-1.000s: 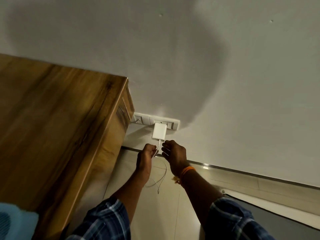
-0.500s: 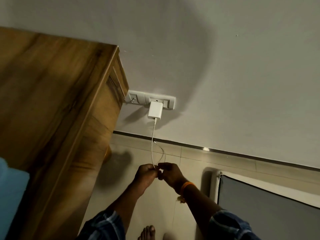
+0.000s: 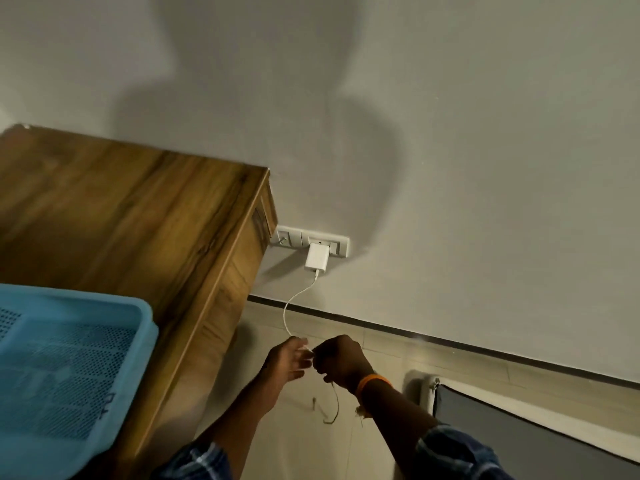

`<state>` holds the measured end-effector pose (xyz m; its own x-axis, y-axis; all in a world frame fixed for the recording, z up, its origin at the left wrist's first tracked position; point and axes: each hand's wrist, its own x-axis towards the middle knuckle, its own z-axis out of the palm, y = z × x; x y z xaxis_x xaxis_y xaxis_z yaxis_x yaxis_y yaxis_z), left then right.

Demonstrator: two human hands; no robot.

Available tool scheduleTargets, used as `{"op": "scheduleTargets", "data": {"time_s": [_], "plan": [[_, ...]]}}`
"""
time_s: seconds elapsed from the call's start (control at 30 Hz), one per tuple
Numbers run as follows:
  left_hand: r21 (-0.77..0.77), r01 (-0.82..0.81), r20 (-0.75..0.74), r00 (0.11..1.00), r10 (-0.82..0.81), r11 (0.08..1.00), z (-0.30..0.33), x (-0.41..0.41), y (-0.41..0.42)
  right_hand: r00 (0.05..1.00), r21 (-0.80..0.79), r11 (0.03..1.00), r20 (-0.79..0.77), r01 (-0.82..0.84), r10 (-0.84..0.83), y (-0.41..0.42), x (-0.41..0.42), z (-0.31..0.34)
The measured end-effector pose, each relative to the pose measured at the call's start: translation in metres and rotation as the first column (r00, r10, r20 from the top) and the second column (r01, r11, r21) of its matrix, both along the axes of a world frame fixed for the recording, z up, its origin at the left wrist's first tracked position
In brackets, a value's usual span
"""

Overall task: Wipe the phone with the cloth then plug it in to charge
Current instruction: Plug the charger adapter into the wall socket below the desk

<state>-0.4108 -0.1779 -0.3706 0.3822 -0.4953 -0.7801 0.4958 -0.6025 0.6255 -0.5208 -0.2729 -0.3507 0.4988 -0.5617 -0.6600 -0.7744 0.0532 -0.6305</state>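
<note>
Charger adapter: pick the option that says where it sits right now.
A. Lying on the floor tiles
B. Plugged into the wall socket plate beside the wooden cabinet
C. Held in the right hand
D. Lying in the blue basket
B. The white charger adapter sits in the wall socket plate next to the wooden cabinet, and its cable runs down to the left hand and right hand.

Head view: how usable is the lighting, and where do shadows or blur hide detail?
Head view: dim, warm light; a large soft shadow falls across the wall; the white charger and cable stand out clearly; the right hand is dark, the left hand slightly motion-blurred, so their hold on the cable is unclear.
</note>
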Motion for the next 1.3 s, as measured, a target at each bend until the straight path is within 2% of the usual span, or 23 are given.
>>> {"op": "scheduleTargets", "data": {"time_s": [0.1, 0.23, 0.43, 0.5, 0.6, 0.87, 1.03, 1.17, 1.3], "plan": [[-0.001, 0.048, -0.081, 0.996, -0.048, 0.999, 0.025, -0.007, 0.013, 0.993, 0.032, 0.999, 0.110, 0.044, -0.047, -0.012, 0.013, 0.042], [-0.024, 0.305, -0.068, 0.950, -0.306, 0.952, 0.069, -0.012, 0.011, 0.958, 0.135, 0.977, 0.211, 0.167, -0.193, -0.023, 0.032, 0.100], [-0.104, 0.289, -0.182, 0.935, -0.304, 0.952, 0.133, 0.000, 0.010, 0.915, 0.185, 0.949, 0.269, 0.256, -0.299, -0.036, 0.054, 0.164], [-0.134, 0.289, -0.151, 0.939, -0.308, 0.948, 0.154, 0.005, 0.014, 0.913, 0.233, 0.937, 0.257, 0.259, -0.316, -0.038, 0.055, 0.179], [-0.135, 0.339, 0.055, 0.941, -0.334, 0.931, 0.186, 0.015, 0.017, 0.948, 0.197, 0.961, 0.214, 0.193, -0.234, -0.039, 0.051, 0.202], [-0.177, 0.077, 0.186, 0.982, -0.043, 0.981, 0.247, 0.034, -0.011, 0.994, 0.332, 0.942, 0.086, 0.039, -0.072, -0.029, 0.021, 0.230], [-0.256, -0.033, 0.111, 0.992, 0.063, 0.966, 0.270, 0.033, -0.034, 0.996, 0.393, 0.918, 0.084, -0.054, 0.022, -0.027, 0.012, 0.232], [-0.290, -0.080, 0.077, 0.991, 0.107, 0.954, 0.276, 0.031, -0.042, 0.983, 0.330, 0.929, 0.135, -0.167, 0.129, -0.027, 0.008, 0.236], [-0.185, -0.019, 0.147, 0.988, 0.047, 0.983, 0.268, 0.024, -0.032, 0.975, 0.365, 0.925, 0.221, -0.107, 0.025, -0.034, 0.014, 0.248]]}}
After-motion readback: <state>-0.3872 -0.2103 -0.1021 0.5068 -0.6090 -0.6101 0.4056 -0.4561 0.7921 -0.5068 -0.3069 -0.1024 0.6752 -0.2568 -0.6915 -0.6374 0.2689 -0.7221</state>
